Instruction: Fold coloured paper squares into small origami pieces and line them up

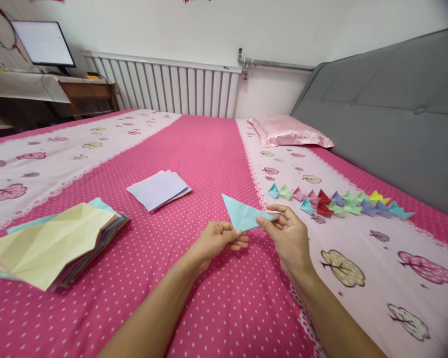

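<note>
A light blue sheet of origami paper (242,213), folded into a triangle, is held up above the bed between both hands. My left hand (222,237) pinches its lower corner between thumb and fingers. At the paper's right corner, my right hand (289,231) grips it with the thumb on the near face and fingers behind. Creases show faintly on the paper. To the right of my right hand stand rows of small folded paper boats (338,203) in blue, green, pink, red, purple and yellow.
A small stack of pale purple paper (159,190) lies left of centre. Nearer on the left is a bigger pile of creased sheets (56,241), yellow on top. A pink pillow (289,131) rests by the grey headboard (388,109). Behind the bed are a radiator (171,84) and a monitor (43,44).
</note>
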A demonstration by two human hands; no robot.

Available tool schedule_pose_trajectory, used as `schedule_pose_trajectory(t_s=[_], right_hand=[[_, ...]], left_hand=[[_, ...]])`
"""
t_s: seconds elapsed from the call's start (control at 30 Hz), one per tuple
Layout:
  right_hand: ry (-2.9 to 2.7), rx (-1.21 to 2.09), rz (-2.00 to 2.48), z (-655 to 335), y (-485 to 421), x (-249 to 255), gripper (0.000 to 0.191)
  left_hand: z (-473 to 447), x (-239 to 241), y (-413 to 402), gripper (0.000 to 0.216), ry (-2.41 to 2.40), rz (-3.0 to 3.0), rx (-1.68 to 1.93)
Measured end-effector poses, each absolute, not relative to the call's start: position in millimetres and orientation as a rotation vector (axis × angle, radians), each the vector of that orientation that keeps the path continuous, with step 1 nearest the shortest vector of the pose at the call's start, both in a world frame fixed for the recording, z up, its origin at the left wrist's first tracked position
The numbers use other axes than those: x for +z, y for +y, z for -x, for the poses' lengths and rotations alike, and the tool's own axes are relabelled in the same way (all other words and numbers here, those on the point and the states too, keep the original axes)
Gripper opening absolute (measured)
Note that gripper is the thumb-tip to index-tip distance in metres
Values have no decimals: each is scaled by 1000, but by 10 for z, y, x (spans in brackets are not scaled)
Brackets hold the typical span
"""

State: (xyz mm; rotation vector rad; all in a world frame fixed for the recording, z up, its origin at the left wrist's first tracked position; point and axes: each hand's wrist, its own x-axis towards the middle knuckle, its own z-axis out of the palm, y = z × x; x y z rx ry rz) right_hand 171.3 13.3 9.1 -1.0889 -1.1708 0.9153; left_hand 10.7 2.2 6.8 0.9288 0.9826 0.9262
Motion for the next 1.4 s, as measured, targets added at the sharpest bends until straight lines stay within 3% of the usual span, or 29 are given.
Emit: schedule_pose_trajectory(t_s=[0.43, 0.57, 0.77, 1.4], right_hand=[[-1040, 893, 1137, -1752, 139, 154, 36], [-1005, 1058, 1043, -1677, 113, 136, 41], [-1084, 1267, 1044, -1518, -3, 57, 27], [-1021, 957, 1113, -1769, 161, 110, 22]], left_hand=[[-138, 132, 21, 21, 1018, -978, 993], [-140, 105, 27, 24, 979, -980, 1041], [-183, 86, 10, 32, 908, -1060, 1084], [-96, 75, 69, 31, 1005, -1111, 1067]])
